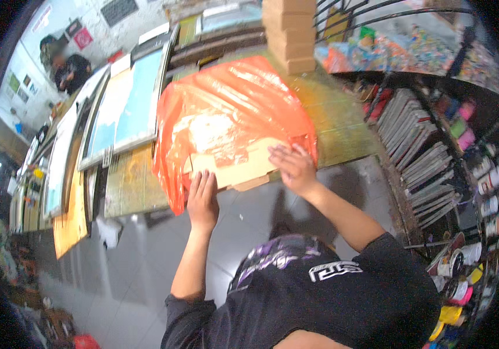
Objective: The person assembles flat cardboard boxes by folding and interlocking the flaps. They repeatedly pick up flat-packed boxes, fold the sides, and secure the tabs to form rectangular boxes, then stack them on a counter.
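Note:
A tan cardboard piece (243, 168) with cut flaps lies at the near edge of the worktable, its front rim jutting a little past it. It rests inside or on a shiny orange plastic bag (226, 110), which spreads wide over the table; which of the two, I cannot tell. My left hand (203, 200) is open, its fingers stretched out against the cardboard's left end beside the bag's hanging corner. At the right end my right hand (295, 168) lies open over the cardboard with spread fingers, touching the plastic. Both thumbs are partly hidden.
Stacked brown cartons (290, 35) stand at the table's far side. Framed printing screens (139, 96) lean to the left. Bundled flat stacks (403, 125) and paint tubs (450, 262) fill the right side. A person (72, 72) is at the far left. Grey floor tiles (127, 279) lie below.

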`<state>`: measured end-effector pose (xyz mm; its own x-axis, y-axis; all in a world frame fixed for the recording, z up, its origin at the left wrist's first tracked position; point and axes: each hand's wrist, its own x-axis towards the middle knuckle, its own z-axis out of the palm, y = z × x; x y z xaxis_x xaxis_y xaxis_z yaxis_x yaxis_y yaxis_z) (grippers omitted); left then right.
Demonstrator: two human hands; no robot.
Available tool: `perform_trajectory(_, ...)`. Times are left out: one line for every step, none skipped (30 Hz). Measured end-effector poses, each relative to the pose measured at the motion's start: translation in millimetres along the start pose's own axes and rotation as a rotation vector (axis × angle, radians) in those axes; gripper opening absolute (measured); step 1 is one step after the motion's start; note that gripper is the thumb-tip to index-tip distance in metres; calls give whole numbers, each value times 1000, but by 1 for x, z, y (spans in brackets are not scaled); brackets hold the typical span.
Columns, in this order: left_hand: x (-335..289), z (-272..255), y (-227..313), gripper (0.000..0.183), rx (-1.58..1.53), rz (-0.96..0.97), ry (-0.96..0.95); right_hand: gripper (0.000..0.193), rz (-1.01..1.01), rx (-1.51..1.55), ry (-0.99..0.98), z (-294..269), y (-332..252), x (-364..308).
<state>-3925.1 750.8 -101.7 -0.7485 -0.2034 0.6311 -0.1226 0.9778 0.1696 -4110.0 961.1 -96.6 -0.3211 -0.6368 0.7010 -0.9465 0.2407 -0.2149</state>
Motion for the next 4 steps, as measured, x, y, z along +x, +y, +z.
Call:
perform_trajectory(-11, -7, -4, 38, -12, 25, 20, 32, -2, 13, -7, -3, -8, -4)
perform_trajectory(-16, -15, -7, 39, -26, 51, 37, 32, -16, -9, -11, -9, -12, -5)
perform_trajectory(-22, -23, -10, 44, -89, 61, 6, 33, -21, -29, -27, -12, -19, -11)
perform_trajectory(-21, -32, -10, 48, -152, 73, -27, 34, -23, -51, -43, -17, -22, -11)
